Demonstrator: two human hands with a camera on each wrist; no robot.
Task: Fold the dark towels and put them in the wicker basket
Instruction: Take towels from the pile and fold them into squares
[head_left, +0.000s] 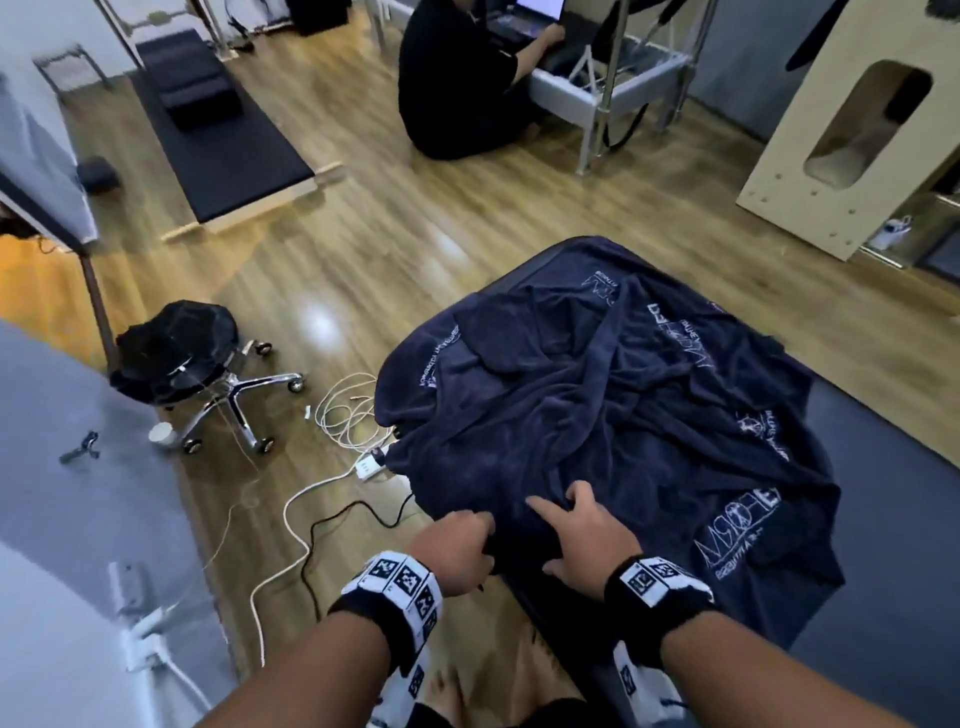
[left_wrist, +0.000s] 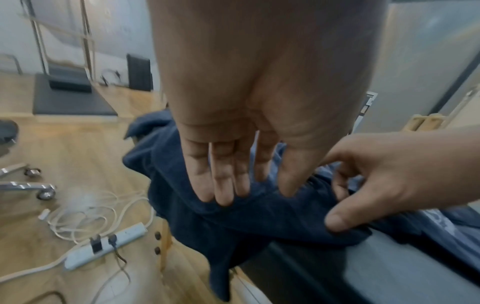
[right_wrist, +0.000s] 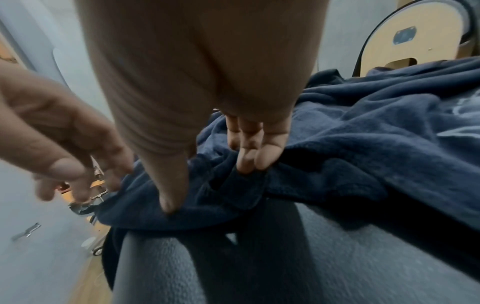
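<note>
Seen from the head camera, lower right of the frame: a rumpled heap of dark towels (head_left: 613, 405), navy with white printed lettering, spread over a grey padded table (head_left: 883, 519) and hanging over its near left edge. At the bottom centre, both hands at the heap's near edge, close together but apart. Left hand (head_left: 457, 545) with fingers straight and near one another, tips touching the cloth, nothing gripped; confirmed in the left wrist view (left_wrist: 233, 164). Right hand (head_left: 587, 530) spread wider, forefinger stretched toward the left hand, thumb pressing the towel edge; in the right wrist view (right_wrist: 207, 144) the other fingers (right_wrist: 249, 160) bent down into a fold, pinching it up. Marker-printed bands on both wrists. On the wooden floor, left of the table: a white power strip (head_left: 370, 464) with coiled white cables, and a wheeled stool (head_left: 176, 353) draped in black. Top centre: a person in black (head_left: 457, 83) seated on the floor at a laptop.
</note>
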